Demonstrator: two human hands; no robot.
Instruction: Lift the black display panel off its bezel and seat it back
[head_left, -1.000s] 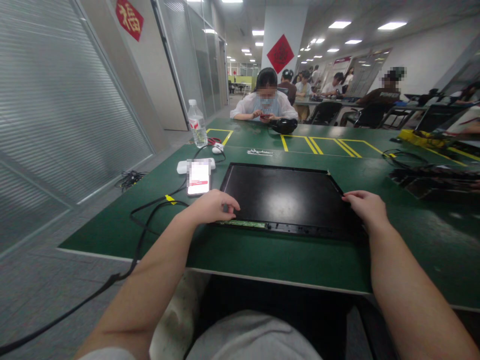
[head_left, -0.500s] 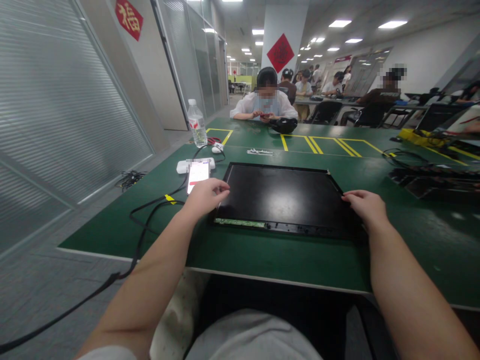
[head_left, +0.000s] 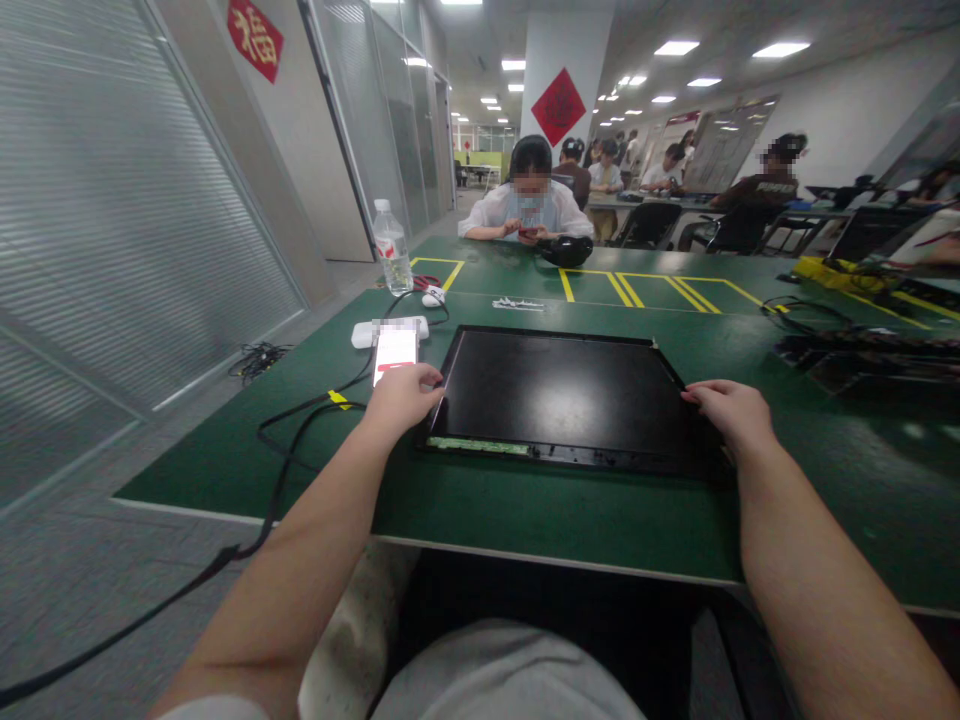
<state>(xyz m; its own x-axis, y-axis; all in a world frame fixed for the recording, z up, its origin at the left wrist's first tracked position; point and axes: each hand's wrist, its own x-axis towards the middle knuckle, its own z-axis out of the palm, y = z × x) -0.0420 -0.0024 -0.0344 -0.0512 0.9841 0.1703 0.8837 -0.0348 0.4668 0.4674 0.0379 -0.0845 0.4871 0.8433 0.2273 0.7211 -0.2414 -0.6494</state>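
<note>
A black display panel (head_left: pixel 555 385) lies flat on the green table, its dark screen facing up and a green circuit strip (head_left: pixel 480 446) along its near edge. At the panel's left edge my left hand (head_left: pixel 403 398) has thumb and fingers pinched together on the rim. My right hand (head_left: pixel 731 410) pinches the opposite rim, with the fingertips at the right edge. Just beyond my left hand is a lit phone (head_left: pixel 395 352), propped against a white object (head_left: pixel 367 333).
A water bottle (head_left: pixel 392 248) and a small white item (head_left: pixel 433 296) stand behind the phone. Black cables (head_left: pixel 281 470) run off the table's left side. Dark equipment (head_left: pixel 862 360) lies at right. Across the green table (head_left: pixel 555 525) sits a person (head_left: pixel 529 195) holding a phone.
My left hand has shifted slightly left, its fingertips going from over the screen to the panel's left rim. My right hand stays at the right rim.
</note>
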